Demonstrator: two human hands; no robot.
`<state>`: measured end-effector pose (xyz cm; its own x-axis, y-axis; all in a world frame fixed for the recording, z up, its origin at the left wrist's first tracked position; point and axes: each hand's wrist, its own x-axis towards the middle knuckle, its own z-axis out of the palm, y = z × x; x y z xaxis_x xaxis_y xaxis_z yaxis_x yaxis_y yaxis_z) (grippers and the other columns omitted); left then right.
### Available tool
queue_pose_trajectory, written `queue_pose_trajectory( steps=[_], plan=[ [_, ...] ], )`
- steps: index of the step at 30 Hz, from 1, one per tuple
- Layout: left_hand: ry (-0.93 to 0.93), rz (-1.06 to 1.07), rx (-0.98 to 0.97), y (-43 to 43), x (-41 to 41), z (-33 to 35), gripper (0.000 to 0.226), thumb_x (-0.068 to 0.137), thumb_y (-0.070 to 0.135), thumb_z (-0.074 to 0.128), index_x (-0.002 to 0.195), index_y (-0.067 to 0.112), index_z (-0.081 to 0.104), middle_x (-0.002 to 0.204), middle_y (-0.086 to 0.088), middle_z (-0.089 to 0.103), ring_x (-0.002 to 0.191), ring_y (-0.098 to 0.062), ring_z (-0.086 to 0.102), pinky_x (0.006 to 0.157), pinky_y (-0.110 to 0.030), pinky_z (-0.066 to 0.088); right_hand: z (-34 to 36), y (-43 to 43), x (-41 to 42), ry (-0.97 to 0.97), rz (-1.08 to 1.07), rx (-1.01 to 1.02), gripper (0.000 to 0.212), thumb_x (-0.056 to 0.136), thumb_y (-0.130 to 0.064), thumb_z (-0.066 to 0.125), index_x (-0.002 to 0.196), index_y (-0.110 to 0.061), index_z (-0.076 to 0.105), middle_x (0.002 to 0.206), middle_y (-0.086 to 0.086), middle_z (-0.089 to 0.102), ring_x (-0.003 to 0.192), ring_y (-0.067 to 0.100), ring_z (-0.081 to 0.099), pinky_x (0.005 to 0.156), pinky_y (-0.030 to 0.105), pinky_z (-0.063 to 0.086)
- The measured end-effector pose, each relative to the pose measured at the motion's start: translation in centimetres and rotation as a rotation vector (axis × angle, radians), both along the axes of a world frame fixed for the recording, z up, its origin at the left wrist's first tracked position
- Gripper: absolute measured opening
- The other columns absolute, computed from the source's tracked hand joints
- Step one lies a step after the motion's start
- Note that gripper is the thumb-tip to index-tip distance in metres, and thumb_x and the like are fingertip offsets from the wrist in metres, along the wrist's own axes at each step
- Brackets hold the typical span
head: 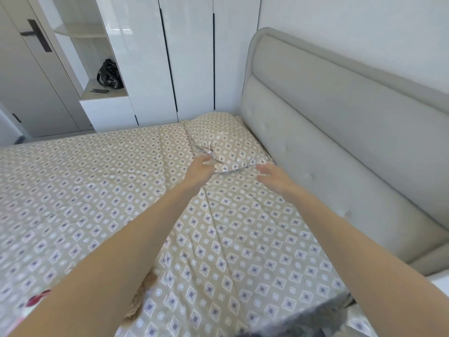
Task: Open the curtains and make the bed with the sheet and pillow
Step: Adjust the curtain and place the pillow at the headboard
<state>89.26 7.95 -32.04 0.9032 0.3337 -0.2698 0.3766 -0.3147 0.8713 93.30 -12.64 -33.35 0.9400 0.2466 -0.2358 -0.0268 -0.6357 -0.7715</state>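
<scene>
**Q:** As far as this view shows, what stage has the bed reached?

**A:** The sheet [97, 190] is spread over the mattress right up to the headboard [340, 132], with only shallow creases. The pillow [226, 139] lies flat against the headboard, at its far end. Judged status: sheet laid, pillow placed, final adjustment in hand.

**Q:** What is the state of each hand?

**A:** The left hand [201, 164] meets the pillow's near edge at the corner away from the headboard. The fabric is dented there, but blur hides whether the fingers pinch it or only press. The right hand [274, 176] has its fingers spread and holds nothing. It hovers over the sheet close to the headboard, near the pillow's other near corner.

**Q:** What is left?

**A:** No curtains are in view, so that step cannot be confirmed. Probable remaining work: square the pillow to the headboard and smooth the creases running away from the headboard.
</scene>
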Motion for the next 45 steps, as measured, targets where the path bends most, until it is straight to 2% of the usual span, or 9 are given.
queue_pose_trajectory(
  steps=[6,12,22,25,27,30,37,42,45],
  plan=[
    [-0.005,0.014,-0.044,2.9,-1.0,-0.2,0.044,0.093,0.013,0.043,0.136,0.022,0.047,0.137,-0.01,0.049,0.118,-0.026,0.053,0.094,-0.034,0.041,-0.4,3.3,-1.3,0.071,0.024,-0.048,0.045,0.094,-0.007,0.049,0.138,-0.013,0.049,0.141,0.006,0.048,0.129,0.022,0.046,0.108,0.033,0.035],
    [0.005,0.008,-0.057,6.2,1.3,-2.0,0.038,0.094,0.013,0.047,0.13,0.019,0.052,0.133,-0.004,0.053,0.111,-0.022,0.056,0.09,-0.032,0.044,-2.4,7.8,1.9,0.185,0.031,-0.041,0.043,0.095,-0.01,0.048,0.138,-0.014,0.049,0.138,0.007,0.05,0.122,0.023,0.049,0.089,0.028,0.036],
    [0.12,0.063,-0.104,10.9,13.8,-9.9,0.04,0.093,0.015,0.048,0.132,0.021,0.052,0.125,-0.005,0.059,0.102,-0.021,0.058,0.08,-0.03,0.043,-10.8,14.1,16.6,0.33,0.001,-0.09,0.041,0.098,-0.012,0.04,0.139,-0.01,0.047,0.117,0.008,0.053,0.098,0.022,0.05,0.073,0.029,0.037],
    [0.177,0.08,-0.109,11.2,19.0,-12.6,0.04,0.094,0.012,0.047,0.134,0.016,0.051,0.136,-0.006,0.051,0.109,-0.023,0.056,0.09,-0.032,0.043,-13.9,15.0,21.6,0.408,-0.031,-0.058,0.041,0.098,-0.018,0.041,0.138,-0.011,0.047,0.13,0.009,0.052,0.109,0.025,0.051,0.079,0.031,0.035],
    [0.239,0.098,-0.094,11.7,23.1,-15.0,0.04,0.095,0.012,0.046,0.134,0.015,0.051,0.141,-0.007,0.046,0.123,-0.026,0.05,0.105,-0.038,0.04,-16.2,15.5,25.5,0.456,-0.074,-0.058,0.037,0.096,-0.016,0.042,0.132,-0.011,0.053,0.121,0.008,0.056,0.098,0.022,0.05,0.07,0.027,0.036],
    [0.337,0.104,-0.079,12.5,28.1,-19.0,0.044,0.095,0.011,0.041,0.138,0.016,0.047,0.138,-0.008,0.048,0.123,-0.027,0.048,0.106,-0.037,0.04,-20.2,16.3,30.4,0.564,-0.163,-0.077,0.033,0.096,-0.013,0.044,0.126,-0.007,0.057,0.117,0.011,0.062,0.087,0.02,0.05,0.057,0.026,0.032],
    [0.538,0.105,-0.191,15.4,36.0,-30.5,0.047,0.098,0.018,0.04,0.145,0.02,0.036,0.149,-0.007,0.035,0.135,-0.03,0.036,0.103,-0.042,0.036,-31.0,19.3,39.5,0.82,-0.391,0.059,0.034,0.098,-0.014,0.043,0.131,-0.012,0.052,0.131,0.005,0.058,0.104,0.019,0.061,0.09,0.032,0.045],
    [0.64,-0.073,0.029,17.6,37.6,-39.4,0.06,0.095,0.008,0.037,0.151,0.025,0.021,0.16,0.0,0.001,0.144,-0.023,0.019,0.11,-0.037,0.025,-37.9,21.7,42.6,0.891,-0.459,0.173,0.034,0.097,-0.011,0.048,0.131,-0.011,0.052,0.116,0.004,0.059,0.084,0.017,0.056,0.082,0.033,0.04],
    [0.707,-0.235,0.312,19.7,37.8,-44.7,0.071,0.092,0.006,0.042,0.152,0.028,0.01,0.159,-0.005,-0.014,0.147,-0.021,0.012,0.115,-0.057,0.001,-42.4,22.9,43.8,0.936,-0.487,0.211,0.021,0.095,-0.014,0.05,0.116,-0.014,0.054,0.114,0.004,0.059,0.074,0.014,0.054,0.074,0.031,0.046]
  ],
)
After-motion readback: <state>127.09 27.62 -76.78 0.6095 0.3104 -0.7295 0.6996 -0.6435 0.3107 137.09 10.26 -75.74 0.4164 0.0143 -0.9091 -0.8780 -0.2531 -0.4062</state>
